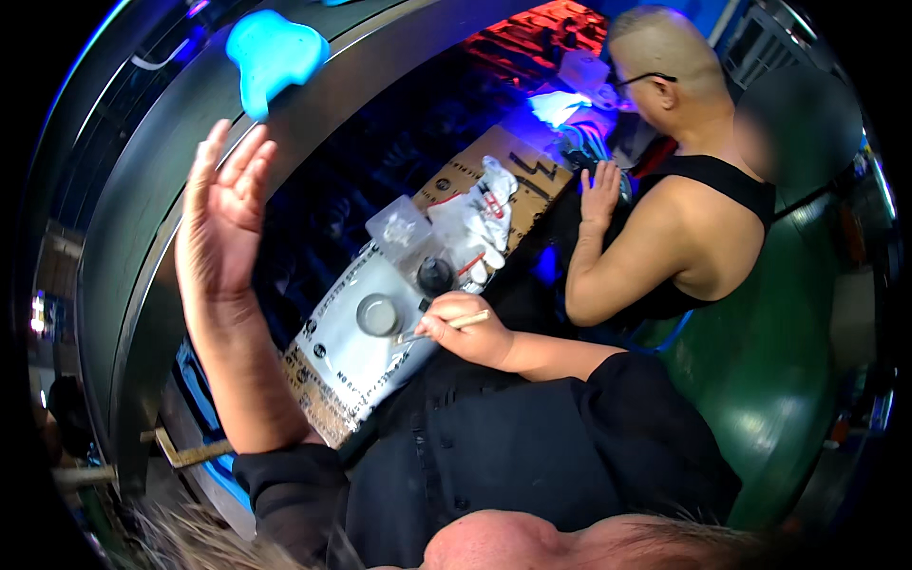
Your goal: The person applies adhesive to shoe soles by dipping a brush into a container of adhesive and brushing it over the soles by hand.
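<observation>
My left hand [228, 190] is raised at the left with its palm showing and fingers stretched out. Just beyond its fingertips is a bright light-blue, rounded piece [275, 55] over the curved belt; whether they touch I cannot tell. My right hand [465, 328] grips a small brush [472, 319] by its pale wooden handle. Its tip points down toward the white-covered cardboard, beside a round cup [378, 314] with grey contents. A dark round lidded jar [436, 275] stands just behind the cup.
A dark green conveyor belt [133, 228] with a metal rim curves along the left and back. Clear plastic containers [399, 226] and white gloves [496, 198] lie on the cardboard [532, 176]. A co-worker [703, 199] sits close on the right, one hand over blue-lit items.
</observation>
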